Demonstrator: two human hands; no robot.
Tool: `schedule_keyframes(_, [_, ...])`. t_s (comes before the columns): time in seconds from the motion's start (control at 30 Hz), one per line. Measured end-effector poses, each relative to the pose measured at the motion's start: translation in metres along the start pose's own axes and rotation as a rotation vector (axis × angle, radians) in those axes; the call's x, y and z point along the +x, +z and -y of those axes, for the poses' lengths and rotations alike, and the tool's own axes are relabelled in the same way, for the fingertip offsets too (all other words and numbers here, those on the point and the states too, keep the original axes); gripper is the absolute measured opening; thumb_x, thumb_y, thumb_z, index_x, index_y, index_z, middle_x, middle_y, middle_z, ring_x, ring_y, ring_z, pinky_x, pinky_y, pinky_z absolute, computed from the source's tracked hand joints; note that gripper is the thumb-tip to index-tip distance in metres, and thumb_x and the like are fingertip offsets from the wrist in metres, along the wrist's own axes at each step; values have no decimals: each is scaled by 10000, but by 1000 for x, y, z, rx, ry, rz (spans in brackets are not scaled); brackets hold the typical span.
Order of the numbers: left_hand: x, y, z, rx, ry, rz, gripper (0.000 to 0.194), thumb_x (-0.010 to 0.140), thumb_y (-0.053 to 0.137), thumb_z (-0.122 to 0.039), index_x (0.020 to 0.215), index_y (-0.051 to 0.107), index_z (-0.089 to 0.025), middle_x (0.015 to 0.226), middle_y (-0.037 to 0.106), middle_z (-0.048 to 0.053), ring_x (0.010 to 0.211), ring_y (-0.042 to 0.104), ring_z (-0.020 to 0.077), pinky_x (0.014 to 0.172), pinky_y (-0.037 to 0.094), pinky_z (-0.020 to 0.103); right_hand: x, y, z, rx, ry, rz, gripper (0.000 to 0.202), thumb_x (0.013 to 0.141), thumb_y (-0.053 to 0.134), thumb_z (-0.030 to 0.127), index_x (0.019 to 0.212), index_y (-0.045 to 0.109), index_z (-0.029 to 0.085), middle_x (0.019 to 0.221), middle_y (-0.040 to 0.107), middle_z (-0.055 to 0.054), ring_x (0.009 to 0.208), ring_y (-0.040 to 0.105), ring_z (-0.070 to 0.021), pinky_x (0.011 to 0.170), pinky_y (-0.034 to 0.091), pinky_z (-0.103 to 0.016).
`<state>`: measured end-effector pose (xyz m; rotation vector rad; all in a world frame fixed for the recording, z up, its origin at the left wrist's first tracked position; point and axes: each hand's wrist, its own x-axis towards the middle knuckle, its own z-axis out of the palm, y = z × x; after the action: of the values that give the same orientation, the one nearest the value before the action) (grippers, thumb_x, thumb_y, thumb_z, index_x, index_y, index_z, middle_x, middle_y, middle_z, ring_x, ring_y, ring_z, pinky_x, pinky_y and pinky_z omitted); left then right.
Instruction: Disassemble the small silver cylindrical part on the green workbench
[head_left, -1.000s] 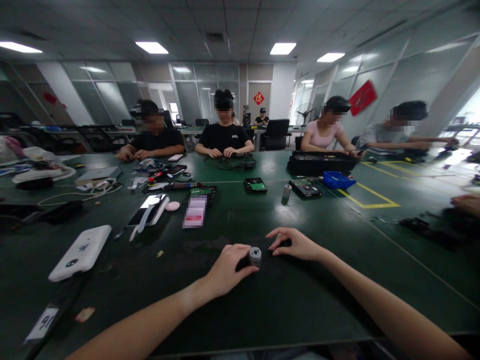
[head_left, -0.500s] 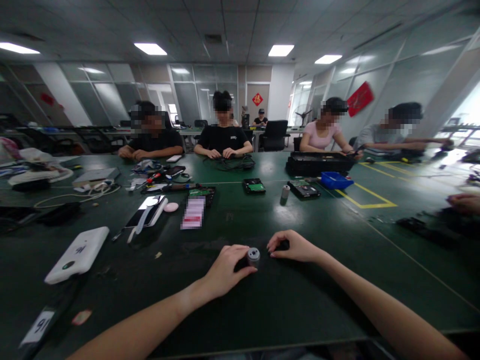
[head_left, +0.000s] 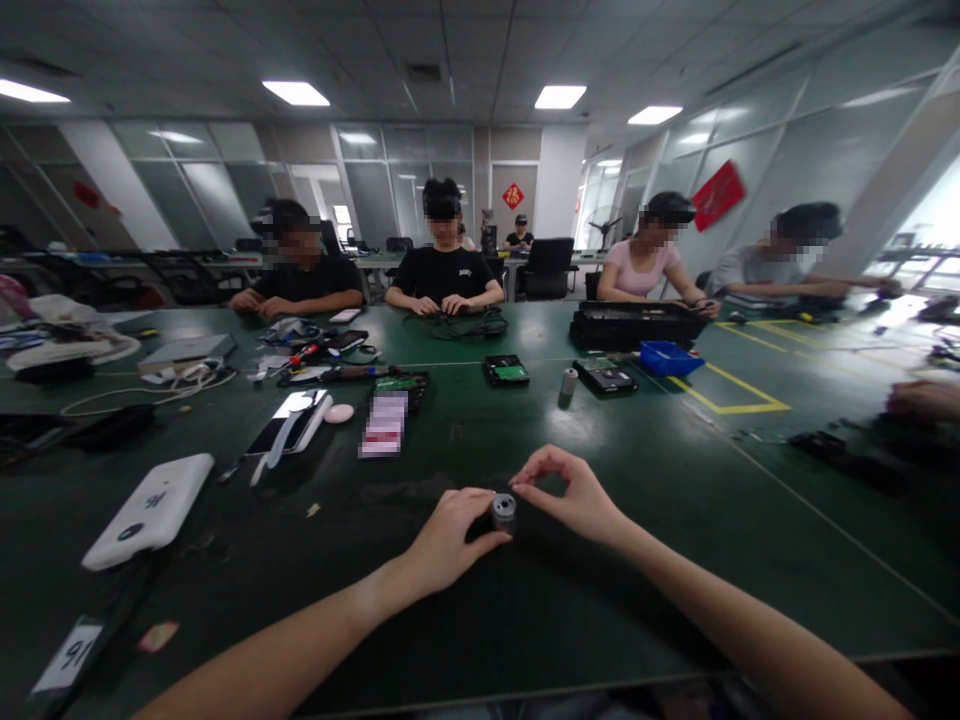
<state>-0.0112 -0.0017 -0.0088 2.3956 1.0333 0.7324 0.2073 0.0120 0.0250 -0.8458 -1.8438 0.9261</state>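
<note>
On the green bench, between both hands: metal cylinder, upright, left hand grip holding its side, same as half a second ago. Right hand has moved in; fingertips were apart from the cylinder, now just beside its top, contact unclear. Right grip narrow, tips pinched; can't tell if anything small is held.

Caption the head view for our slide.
Left hand holds a grey metal cylinder upright; right hand close beside it.
</note>
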Motion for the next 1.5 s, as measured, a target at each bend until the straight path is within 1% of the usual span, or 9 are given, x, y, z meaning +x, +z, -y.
schedule_keyframes(0.17, [0, 0, 0, -37, -9, -14, 331, 838, 668, -322, 1145, 613, -212, 1180, 652, 59, 1091, 581, 236, 937, 423, 373, -4, 11, 8, -64, -55, 66, 150, 834, 648, 304, 915, 617, 181, 894, 668, -43, 823, 640, -160, 782, 534, -321])
schedule_keyframes(0.43, [-1, -1, -2, -52, -8, -15, 316, 834, 674, -298, 1133, 617, -213, 1175, 654, 55, 1088, 581, 234, 937, 426, 372, -5, 10, 4, -223, -106, 41, 99, 833, 642, 245, 920, 653, 199, 889, 674, -37, 842, 630, -175, 821, 500, -344])
schedule_keyframes(0.77, [-1, 1, 0, -39, -7, -24, 302, 831, 678, -300, 1113, 617, -211, 1155, 659, 55, 1074, 584, 234, 926, 428, 377, -6, 11, 5, -210, -128, 95, 186, 849, 631, 242, 1033, 650, 217, 994, 689, -42, 942, 637, -186, 889, 488, -359])
schedule_keyframes(0.87, [-1, 1, 0, -35, -6, -24, 301, 835, 671, -308, 1115, 616, -213, 1146, 659, 58, 1067, 586, 237, 922, 432, 379, -7, 12, 5, -135, -96, 125, 223, 885, 585, 264, 1100, 629, 224, 1069, 681, -48, 993, 637, -186, 906, 494, -354])
schedule_keyframes(0.97, [0, 0, -1, -28, -2, -12, 325, 840, 666, -308, 1147, 605, -221, 1173, 651, 58, 1091, 575, 239, 935, 422, 380, -6, 10, 5, -52, -41, 133, 255, 919, 535, 300, 1153, 594, 220, 1031, 693, -50, 954, 657, -176, 892, 507, -347])
schedule_keyframes(1.07, [0, -2, -3, -16, -3, 9, 320, 851, 649, -336, 1151, 614, -229, 1194, 645, 63, 1116, 563, 247, 947, 411, 385, -4, 3, 6, -44, 16, 83, 244, 918, 535, 328, 1119, 595, 203, 878, 704, -37, 846, 679, -171, 841, 519, -336])
schedule_keyframes(1.17, [0, -3, -4, -6, -4, 18, 300, 863, 629, -363, 1131, 629, -227, 1188, 647, 67, 1113, 565, 251, 941, 413, 385, -1, -7, 5, -87, 46, -42, 216, 909, 550, 333, 1063, 592, 186, 744, 692, -18, 743, 678, -168, 816, 511, -338])
schedule_keyframes(1.27, [1, -3, -4, -6, -5, 7, 328, 858, 634, -366, 1154, 616, -226, 1195, 645, 67, 1110, 566, 246, 942, 413, 383, 0, -11, 3, -114, 27, -121, 199, 899, 566, 322, 1045, 584, 187, 763, 700, -23, 772, 679, -175, 831, 501, -343])
schedule_keyframes(1.5, [0, 1, -1, -18, -8, -9, 318, 841, 660, -327, 1139, 623, -221, 1195, 648, 68, 1105, 572, 248, 943, 418, 389, -5, 7, 6, -151, -74, 92, 264, 824, 661, 262, 1081, 621, 221, 978, 709, -42, 895, 677, -187, 892, 509, -366])
